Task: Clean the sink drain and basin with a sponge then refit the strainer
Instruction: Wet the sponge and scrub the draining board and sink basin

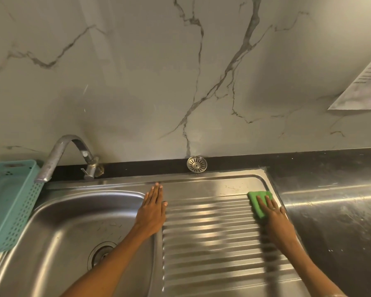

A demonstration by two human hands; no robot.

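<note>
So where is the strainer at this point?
In the head view the strainer is out of the drain, propped at the back edge of the counter against the marble wall, behind the ribbed drainboard and right of the tap.

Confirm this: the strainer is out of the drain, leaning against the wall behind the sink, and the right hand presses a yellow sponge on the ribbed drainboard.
Not quite: the sponge is green, not yellow, as the head view shows. The rest holds: the strainer leans against the wall, out of the drain, and the right hand presses the sponge on the ribbed drainboard.
</note>
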